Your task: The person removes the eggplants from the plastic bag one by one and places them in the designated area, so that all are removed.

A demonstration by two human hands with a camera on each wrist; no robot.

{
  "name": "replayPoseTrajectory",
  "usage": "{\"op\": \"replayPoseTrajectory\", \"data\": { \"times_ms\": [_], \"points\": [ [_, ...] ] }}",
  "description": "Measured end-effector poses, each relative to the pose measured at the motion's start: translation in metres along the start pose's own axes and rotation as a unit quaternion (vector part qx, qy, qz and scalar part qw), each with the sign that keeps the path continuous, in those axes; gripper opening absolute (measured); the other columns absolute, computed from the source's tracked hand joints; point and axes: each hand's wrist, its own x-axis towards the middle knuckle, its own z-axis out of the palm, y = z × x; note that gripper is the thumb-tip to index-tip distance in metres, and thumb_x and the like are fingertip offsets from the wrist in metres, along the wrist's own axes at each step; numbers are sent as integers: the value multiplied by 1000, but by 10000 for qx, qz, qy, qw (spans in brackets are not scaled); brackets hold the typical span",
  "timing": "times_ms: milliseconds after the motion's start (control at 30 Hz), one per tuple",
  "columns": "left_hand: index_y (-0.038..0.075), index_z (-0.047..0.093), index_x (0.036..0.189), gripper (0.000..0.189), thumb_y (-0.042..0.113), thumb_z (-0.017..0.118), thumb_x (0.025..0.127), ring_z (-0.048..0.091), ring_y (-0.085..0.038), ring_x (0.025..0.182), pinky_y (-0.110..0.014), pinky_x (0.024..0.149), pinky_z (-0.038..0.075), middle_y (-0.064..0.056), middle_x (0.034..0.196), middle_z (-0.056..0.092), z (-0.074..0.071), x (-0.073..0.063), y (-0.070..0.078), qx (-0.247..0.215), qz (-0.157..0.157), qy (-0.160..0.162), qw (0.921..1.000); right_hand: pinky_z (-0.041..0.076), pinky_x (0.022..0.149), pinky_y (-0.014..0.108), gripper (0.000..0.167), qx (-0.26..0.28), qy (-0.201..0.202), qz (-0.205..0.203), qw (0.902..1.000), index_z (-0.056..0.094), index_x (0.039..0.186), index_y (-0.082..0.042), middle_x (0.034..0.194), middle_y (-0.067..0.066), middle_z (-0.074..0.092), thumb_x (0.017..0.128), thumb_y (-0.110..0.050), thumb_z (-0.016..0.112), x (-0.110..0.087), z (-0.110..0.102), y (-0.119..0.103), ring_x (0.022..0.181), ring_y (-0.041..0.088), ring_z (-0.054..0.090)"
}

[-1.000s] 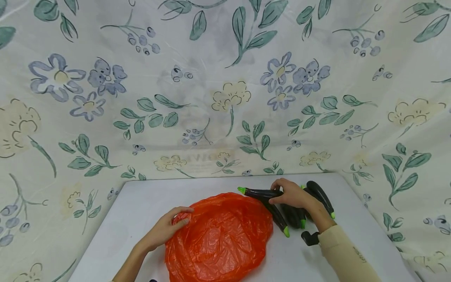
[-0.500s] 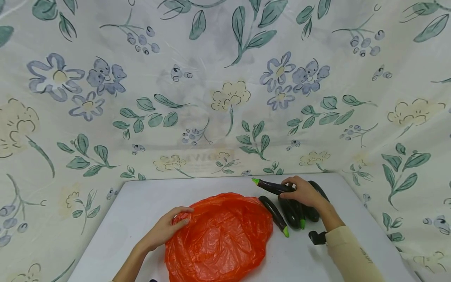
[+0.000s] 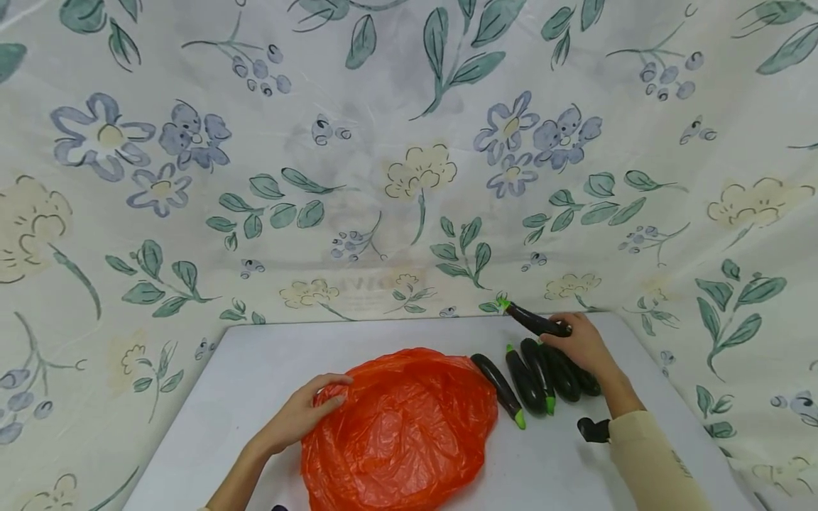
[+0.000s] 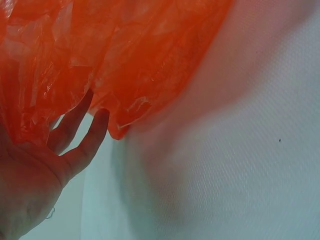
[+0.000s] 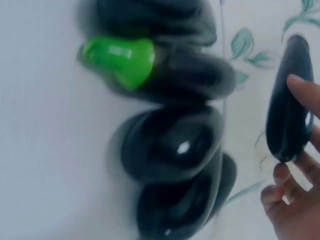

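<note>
My left hand (image 3: 295, 417) holds the left rim of a crumpled orange-red plastic bag (image 3: 399, 443), which lies mouth up on the table. In the left wrist view, two fingers (image 4: 85, 142) reach out under the hanging plastic (image 4: 135, 60). On the right, my right hand (image 3: 584, 348) grips a dark eggplant (image 3: 535, 323) by its blunt end, raised at the back of the table with its green stem pointing left. Below it lie several eggplants (image 3: 525, 382) side by side. Another eggplant (image 3: 500, 392) lies slanted close to the bag's right edge.
The white table (image 3: 255, 369) runs back to a floral cloth (image 3: 358, 234) hanging behind and at both sides. A black device (image 3: 593, 430) sits at the right sleeve (image 3: 652, 454). A small dark thing (image 3: 279, 508) shows at the bottom edge.
My right hand has carried the eggplant rightward, away from the bag, and its stem end now tilts up more. The eggplants below have come into fuller view. My left hand has stayed put.
</note>
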Motion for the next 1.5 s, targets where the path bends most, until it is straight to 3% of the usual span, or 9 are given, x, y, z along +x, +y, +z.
{"op": "replayPoseTrajectory", "data": {
  "times_ms": [300,600,933,1200,1500],
  "points": [
    [24,61,131,35,35,64,98,49,-36,129,-38,86,60,-13,145,50,1,0,-1,-45,-21,-36,10000,47,84,58,64,-250,196,641,9974,47,140,4,125,34,50,97,-40,65,-12,-20,39,105,46,53],
    [24,62,130,34,34,65,98,49,-36,129,-38,87,60,-12,144,51,-1,-1,-1,6,-5,-19,10000,48,75,54,60,-552,524,1068,9914,46,138,2,122,37,49,98,-40,62,-23,-22,65,101,46,53],
    [25,62,129,33,34,65,98,49,-36,129,-40,88,59,-12,144,51,0,-2,-1,13,-51,22,10000,48,74,52,58,-743,284,1709,9821,46,138,5,117,38,52,100,-38,58,-37,-29,77,98,47,55],
    [24,61,131,34,35,64,98,50,-37,128,-39,86,60,-14,144,51,-1,-4,-3,30,-29,-26,10000,46,89,61,51,-713,-31,1815,9808,43,140,6,124,39,50,100,-23,57,-40,-27,83,113,53,50],
    [26,62,129,33,34,66,98,49,-35,130,-44,91,58,-10,142,53,0,-6,-2,48,-137,113,9998,42,96,67,59,-434,-81,1393,9893,39,145,6,134,43,43,104,-36,51,-40,-23,91,122,59,43]
  ]
}}
